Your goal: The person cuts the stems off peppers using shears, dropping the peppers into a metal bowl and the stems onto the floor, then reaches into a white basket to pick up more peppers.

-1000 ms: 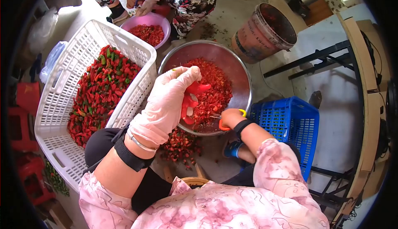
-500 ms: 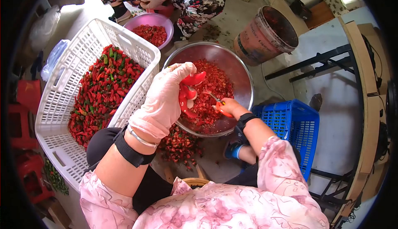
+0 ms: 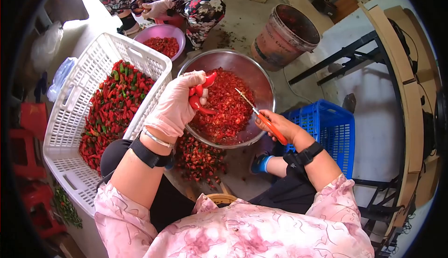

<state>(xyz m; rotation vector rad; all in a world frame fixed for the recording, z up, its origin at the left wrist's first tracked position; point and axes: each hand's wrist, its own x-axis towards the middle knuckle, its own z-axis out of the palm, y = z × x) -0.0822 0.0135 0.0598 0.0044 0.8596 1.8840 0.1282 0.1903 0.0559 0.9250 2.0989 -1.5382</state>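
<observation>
My left hand [image 3: 171,103], in a pale thin glove, is closed around several red chili peppers [image 3: 196,102] with pale cut ends showing. It is above the left side of a steel bowl [image 3: 269,94] of chopped red pepper [image 3: 231,94]. My bare right hand [image 3: 288,128] grips scissors [image 3: 270,125] by their orange handles, at the bowl's right rim. The blades point up and left over the bowl, apart from the peppers, and look closed.
A white crate [image 3: 161,64] of whole red and green chilies stands at left. Pepper tops [image 3: 200,161] lie on the floor below the bowl. A blue crate [image 3: 343,136] and a dirty bucket [image 3: 275,43] stand at right. Another person works behind a pink basin [image 3: 179,31].
My right hand has drawn back right with the scissors, whose blades now show clear of the peppers. My left hand still holds its peppers. The whole view has shifted slightly.
</observation>
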